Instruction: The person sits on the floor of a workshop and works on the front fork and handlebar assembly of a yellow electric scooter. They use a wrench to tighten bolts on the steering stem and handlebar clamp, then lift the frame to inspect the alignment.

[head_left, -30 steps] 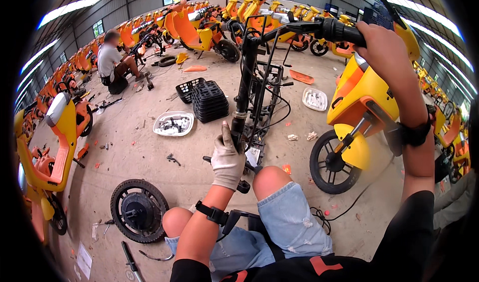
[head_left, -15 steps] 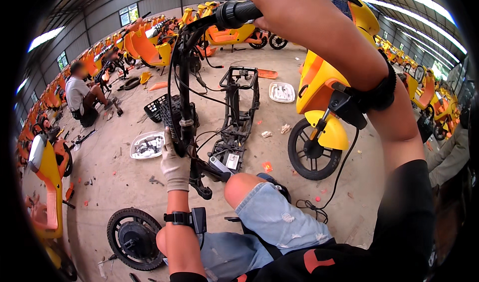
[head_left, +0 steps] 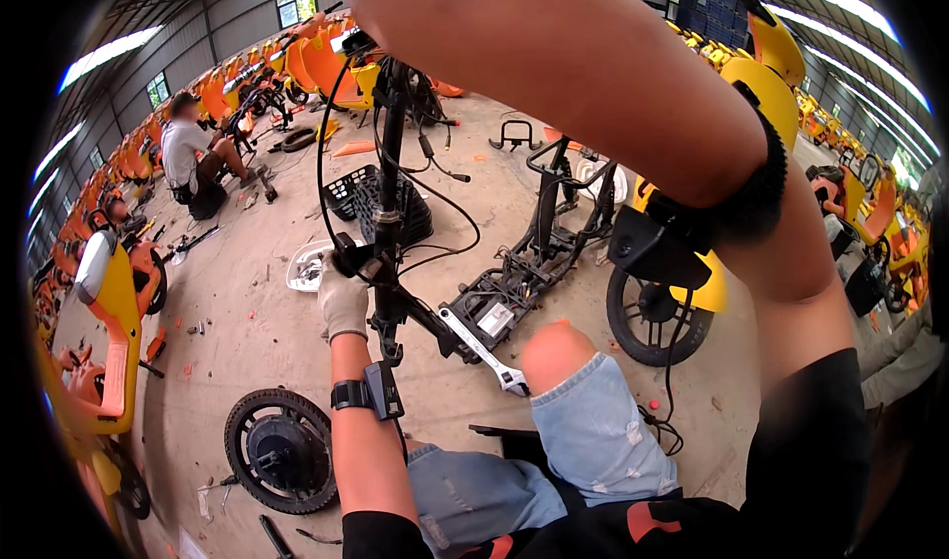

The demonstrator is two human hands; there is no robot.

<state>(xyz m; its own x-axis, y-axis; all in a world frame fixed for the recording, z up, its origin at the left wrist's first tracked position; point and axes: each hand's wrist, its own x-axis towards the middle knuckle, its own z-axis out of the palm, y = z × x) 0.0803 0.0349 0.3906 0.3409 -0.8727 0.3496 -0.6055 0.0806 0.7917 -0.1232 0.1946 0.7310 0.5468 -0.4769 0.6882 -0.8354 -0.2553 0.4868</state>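
Upright before me stands the black front fork and steering column point(head_left: 389, 203) of an electric scooter, with loose cables hanging around it. My left hand point(head_left: 344, 300), in a pale glove, is closed around the fork's lower part; some fingers are behind it. At the top edge my bare right hand point(head_left: 388, 5) is beside the column's upper end, its fingers cut off or hidden. My forearm covers much of the upper middle. The column's lower end meets the bare black scooter frame point(head_left: 534, 274). A large adjustable wrench point(head_left: 481, 346) lies slanted between frame and my knee.
A wheel with hub motor point(head_left: 281, 452) lies lower left. Black baskets point(head_left: 397, 211) and a white tray of parts point(head_left: 308, 266) are behind the fork. A yellow scooter point(head_left: 697, 292) stands right; another person point(head_left: 193, 154) crouches far left. A sleeve point(head_left: 895, 366) shows far right.
The view has shifted, and the frame appears farther right. My right hand has moved left and up from the handlebar grip seen before. The wrench now shows fully. My left hand stays on the fork.
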